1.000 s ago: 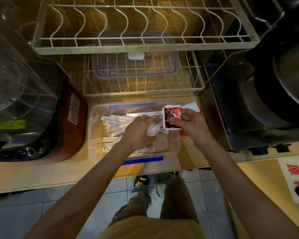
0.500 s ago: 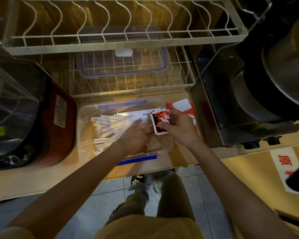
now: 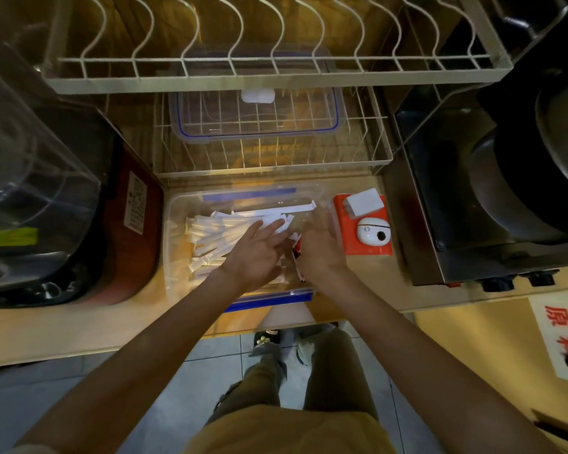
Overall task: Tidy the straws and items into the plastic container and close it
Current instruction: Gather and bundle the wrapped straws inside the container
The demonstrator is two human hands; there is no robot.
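Straws (image 3: 225, 235) in white paper sleeves lie heaped across the left and middle of a clear plastic container (image 3: 174, 244) on a wooden counter (image 3: 46, 326), just below a wire dish rack (image 3: 379, 152). The left hand (image 3: 259, 253) lies spread, fingers straight, on the pile; the right hand (image 3: 320, 249) reaches into the container's right end beside a red-and-white packet (image 3: 298, 257) standing on edge, though whether it pinches the packet cannot be told. The lid (image 3: 256, 119) waits on the rack's lower shelf, so closing is likely some way off. Long sleeves poking toward the far rim could catch under the lid and stop it sealing. Room is tight: an orange pad with a small white device (image 3: 373, 235) sits just right of the container, a red appliance (image 3: 135, 231) crowds the left, and the counter edge runs close in front.
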